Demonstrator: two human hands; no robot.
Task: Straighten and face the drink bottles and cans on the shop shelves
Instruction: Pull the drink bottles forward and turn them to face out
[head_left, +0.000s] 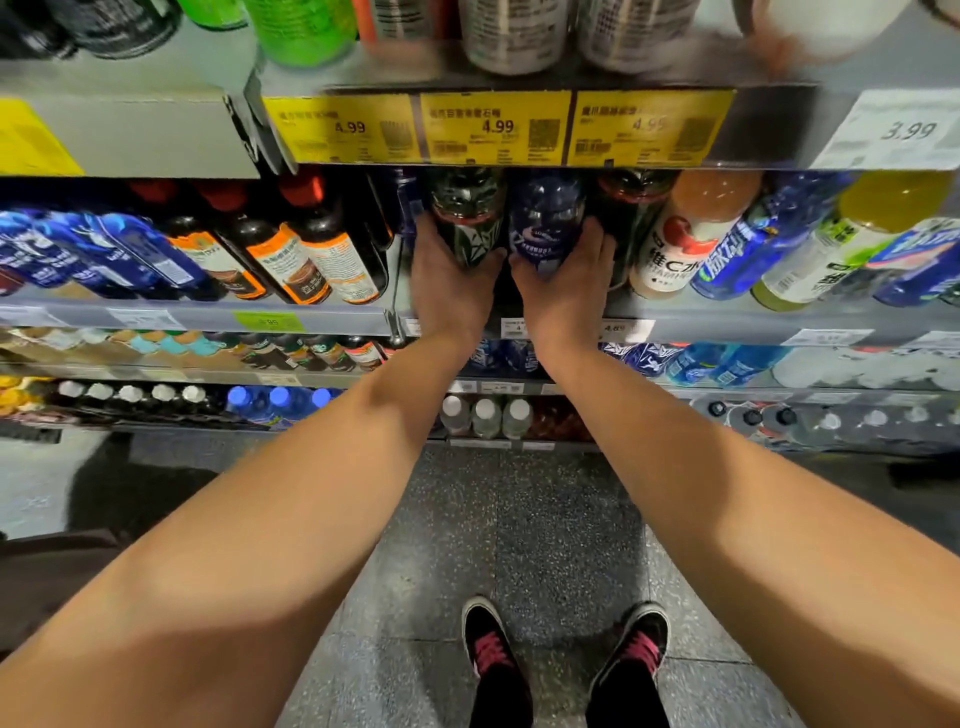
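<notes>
From the head camera, looking down at shop shelves of drinks: three yellow price tags (496, 127) on the upper shelf edge are each reading 4.99, and a white tag (894, 130) to the right is reading 3.99. The small print on them is blurring past reading.

On the middle shelf (208, 314), the left hand (451, 283) is curling its grip around a dark bottle (467, 218) with a black and green patterned label. Just beside it, the right hand (563, 283) is wrapping its grip around a blue bottle (545, 218) whose white lettering is too blurred to make out. Both bottles are standing at the shelf front, touching each other.

To the right, a peach-coloured bottle (691, 234) is showing "C" and "VITAMIN". To the left, brown bottles with orange labels (291, 260) are standing in a row.

Black shoes with pink laces (566, 660) are standing on the speckled floor (519, 519).
</notes>
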